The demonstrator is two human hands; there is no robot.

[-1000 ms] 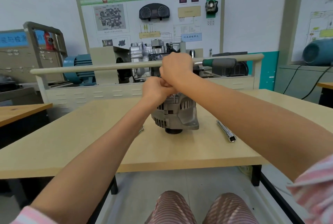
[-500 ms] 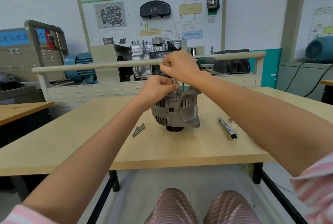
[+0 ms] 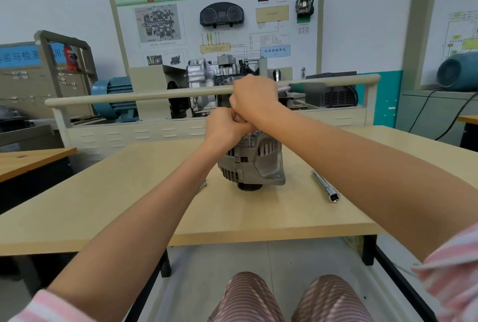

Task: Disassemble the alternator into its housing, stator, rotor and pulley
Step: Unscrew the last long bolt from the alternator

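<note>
The grey alternator (image 3: pixel 254 163) stands on the table (image 3: pixel 129 200) with its dark pulley (image 3: pixel 248 187) underneath. My left hand (image 3: pixel 224 126) is a fist on top of the alternator, closed around the thin metal shaft of a wrench that runs down into the housing. My right hand (image 3: pixel 254 100) sits just above and touching it, gripping the wrench's head end. The wrench's green handle (image 3: pixel 307 86) sticks out to the right. The top of the alternator is hidden by both hands.
A chrome socket extension (image 3: pixel 325 185) lies on the table to the right of the alternator. Loose bolts (image 3: pixel 202 186) peek out beside my left forearm. A railed training bench (image 3: pixel 207 91) with a gearbox stands behind the table.
My hands parted slightly half a second ago, showing the shaft, and are pressed together again. The green handle swung in and back out to the right.
</note>
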